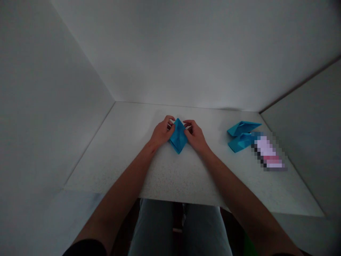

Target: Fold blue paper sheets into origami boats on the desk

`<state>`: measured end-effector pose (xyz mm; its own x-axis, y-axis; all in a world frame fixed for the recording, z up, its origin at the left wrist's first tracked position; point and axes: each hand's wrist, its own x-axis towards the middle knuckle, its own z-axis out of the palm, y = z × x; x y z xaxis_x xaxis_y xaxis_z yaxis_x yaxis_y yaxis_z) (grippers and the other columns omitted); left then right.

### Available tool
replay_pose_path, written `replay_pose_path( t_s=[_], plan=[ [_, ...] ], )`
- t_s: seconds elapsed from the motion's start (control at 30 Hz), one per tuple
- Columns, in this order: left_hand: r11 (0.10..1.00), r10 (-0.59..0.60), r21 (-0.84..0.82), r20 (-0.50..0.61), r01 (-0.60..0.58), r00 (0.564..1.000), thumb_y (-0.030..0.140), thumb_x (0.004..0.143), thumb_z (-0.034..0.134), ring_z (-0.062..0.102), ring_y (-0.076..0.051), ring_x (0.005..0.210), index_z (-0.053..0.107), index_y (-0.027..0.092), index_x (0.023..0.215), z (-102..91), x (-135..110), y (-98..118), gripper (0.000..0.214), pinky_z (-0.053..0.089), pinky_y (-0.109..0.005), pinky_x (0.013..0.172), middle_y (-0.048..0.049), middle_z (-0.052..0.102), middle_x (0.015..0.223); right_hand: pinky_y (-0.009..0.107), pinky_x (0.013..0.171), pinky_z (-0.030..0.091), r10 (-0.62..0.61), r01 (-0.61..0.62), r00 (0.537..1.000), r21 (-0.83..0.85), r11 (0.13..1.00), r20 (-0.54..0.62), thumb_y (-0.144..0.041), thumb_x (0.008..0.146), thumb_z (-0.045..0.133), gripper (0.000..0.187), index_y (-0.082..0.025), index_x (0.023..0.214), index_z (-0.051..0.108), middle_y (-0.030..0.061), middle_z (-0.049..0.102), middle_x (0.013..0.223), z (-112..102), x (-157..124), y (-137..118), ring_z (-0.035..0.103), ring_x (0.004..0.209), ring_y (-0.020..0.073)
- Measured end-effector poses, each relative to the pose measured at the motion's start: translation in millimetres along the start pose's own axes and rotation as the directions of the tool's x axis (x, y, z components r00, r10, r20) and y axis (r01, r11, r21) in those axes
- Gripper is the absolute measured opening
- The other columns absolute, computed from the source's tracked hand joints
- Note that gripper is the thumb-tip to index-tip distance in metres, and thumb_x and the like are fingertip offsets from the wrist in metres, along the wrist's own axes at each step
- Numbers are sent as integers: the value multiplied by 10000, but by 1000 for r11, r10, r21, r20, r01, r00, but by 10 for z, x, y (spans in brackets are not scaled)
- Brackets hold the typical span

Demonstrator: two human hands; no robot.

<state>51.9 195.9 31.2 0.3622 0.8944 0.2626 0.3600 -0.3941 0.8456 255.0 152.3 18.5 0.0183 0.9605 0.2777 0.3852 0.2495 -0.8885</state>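
Note:
A blue sheet of paper folded into a diamond (178, 137) lies on the white tabletop (176, 177), one point away from me and one toward me. My left hand (163, 131) holds its left edge, with the thumb on top of the paper and the fingers curled at the side. On the opposite edge, my right hand (195, 134) has its thumb on the paper and its fingers bent beside the upper right side. Some fingertips are hidden by the paper and thumbs.
Two folded blue paper pieces (242, 128) lie to the right, one behind the other. Beside them is a pixelated, phone-shaped object (268, 153). White walls (186, 53) bound the tabletop at the back and sides. My legs (181, 227) are below the front edge.

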Motion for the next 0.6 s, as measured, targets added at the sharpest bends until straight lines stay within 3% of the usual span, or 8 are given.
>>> replay_pose_path(
  t_s=[0.13,0.3,0.6],
  plan=[
    [995,38,93,-20,-36,999,177,943,629,675,-125,754,686,226,1055,-8,1,-13,135,564,-274,737,-39,728,1085,282,606,471,26,-26,999,7,1000,21,-348,904,636,356,-257,1247,605,45,730,1031,-8,-2,19,604,696,154],
    [972,17,233,-96,6,995,318,892,792,674,-144,775,724,229,1037,-29,-8,1,183,576,-314,791,-44,742,1105,278,602,471,-22,18,994,34,999,106,-368,914,660,297,-242,1183,662,33,722,976,10,0,7,589,662,138],
    [978,-17,207,-92,36,996,354,890,757,661,-158,737,711,223,1013,-69,3,-8,185,539,-322,760,-41,771,1001,268,619,478,-81,70,984,77,995,156,-317,854,693,388,-255,1225,598,11,676,1013,49,-10,-56,570,669,117]
  ],
)
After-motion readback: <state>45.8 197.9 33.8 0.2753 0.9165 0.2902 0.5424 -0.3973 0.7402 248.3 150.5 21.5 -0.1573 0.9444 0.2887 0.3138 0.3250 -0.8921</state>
